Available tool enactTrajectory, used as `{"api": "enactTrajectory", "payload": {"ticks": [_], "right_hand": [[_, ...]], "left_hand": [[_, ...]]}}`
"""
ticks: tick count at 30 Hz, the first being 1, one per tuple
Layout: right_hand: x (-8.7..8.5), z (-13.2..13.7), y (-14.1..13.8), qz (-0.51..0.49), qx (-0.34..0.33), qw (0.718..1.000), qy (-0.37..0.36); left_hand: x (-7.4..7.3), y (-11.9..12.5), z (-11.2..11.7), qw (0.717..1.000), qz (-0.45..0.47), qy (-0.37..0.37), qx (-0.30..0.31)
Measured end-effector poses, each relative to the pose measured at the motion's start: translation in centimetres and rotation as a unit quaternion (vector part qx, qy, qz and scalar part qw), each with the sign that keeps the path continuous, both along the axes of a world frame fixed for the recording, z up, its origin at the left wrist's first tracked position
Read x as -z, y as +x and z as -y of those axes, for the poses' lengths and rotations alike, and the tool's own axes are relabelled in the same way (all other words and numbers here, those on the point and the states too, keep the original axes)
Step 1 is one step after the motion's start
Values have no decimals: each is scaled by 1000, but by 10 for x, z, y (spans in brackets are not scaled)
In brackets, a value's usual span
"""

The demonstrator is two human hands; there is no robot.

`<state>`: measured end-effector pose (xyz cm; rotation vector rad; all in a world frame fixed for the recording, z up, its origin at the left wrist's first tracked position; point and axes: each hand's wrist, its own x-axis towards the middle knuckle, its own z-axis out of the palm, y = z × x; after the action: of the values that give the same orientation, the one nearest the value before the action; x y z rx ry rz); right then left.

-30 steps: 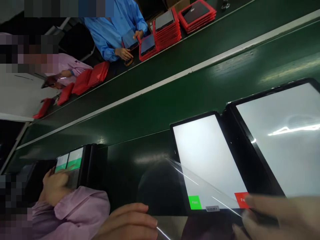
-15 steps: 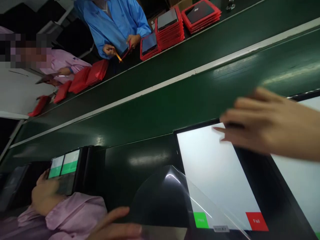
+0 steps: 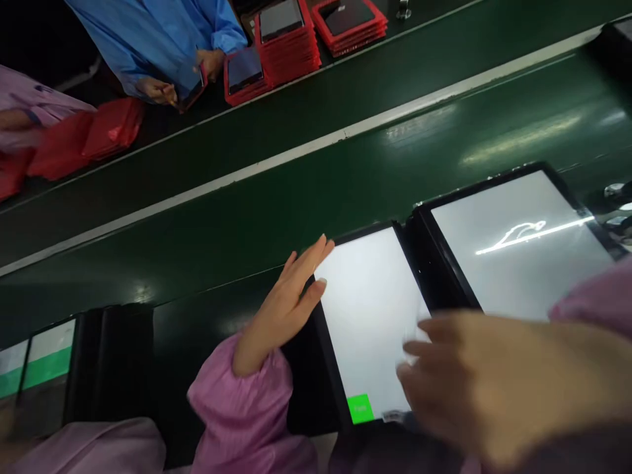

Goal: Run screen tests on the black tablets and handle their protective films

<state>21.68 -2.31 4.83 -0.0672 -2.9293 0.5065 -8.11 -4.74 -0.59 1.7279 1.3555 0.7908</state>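
A tablet (image 3: 368, 316) with a lit white screen and a green box at its lower left lies on the dark work surface. My left hand (image 3: 286, 296) is at its upper left corner, fingers stretched out and thumb apart. Those fingertips overlap the tablet's edge; whether they press on it I cannot tell. My right hand (image 3: 459, 375), smeared by motion, is over the tablet's lower right part and hides that corner. Its fingers are curled toward the screen, and I cannot make out whether they hold anything.
Right of it stands another white-lit tablet (image 3: 518, 243). At far left is a device with a green-and-white screen (image 3: 47, 359), near a co-worker's sleeve (image 3: 113, 447). Across the green bench (image 3: 237, 224), a person in blue (image 3: 162, 39) handles a tablet beside red-wrapped stacks (image 3: 291, 59).
My left hand has risen from the bottom edge to the tablet's upper left corner. My right hand has come down from the tablet's top. The clear film at lower left no longer shows. The view has shifted.
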Motion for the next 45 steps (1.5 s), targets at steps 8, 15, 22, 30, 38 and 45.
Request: {"api": "enactTrajectory", "payload": {"ticks": [8,15,22,30,38,45], "right_hand": [[-20,-122,-35,-36,282,929,-238],[-40,-102,-16,-61,391,880,-264],[-47,-73,-9,-80,408,871,-261],[-42,-54,0,-55,374,902,-209],[-33,-40,0,-19,361,919,-156],[-28,-42,-2,-36,340,932,-122]], "left_hand": [[75,22,15,934,267,29,-234],[78,61,82,913,293,34,-282],[83,82,128,924,260,31,-277],[77,106,143,914,303,-13,-270],[79,91,163,955,23,181,-235],[53,94,176,881,-285,345,-153]]}}
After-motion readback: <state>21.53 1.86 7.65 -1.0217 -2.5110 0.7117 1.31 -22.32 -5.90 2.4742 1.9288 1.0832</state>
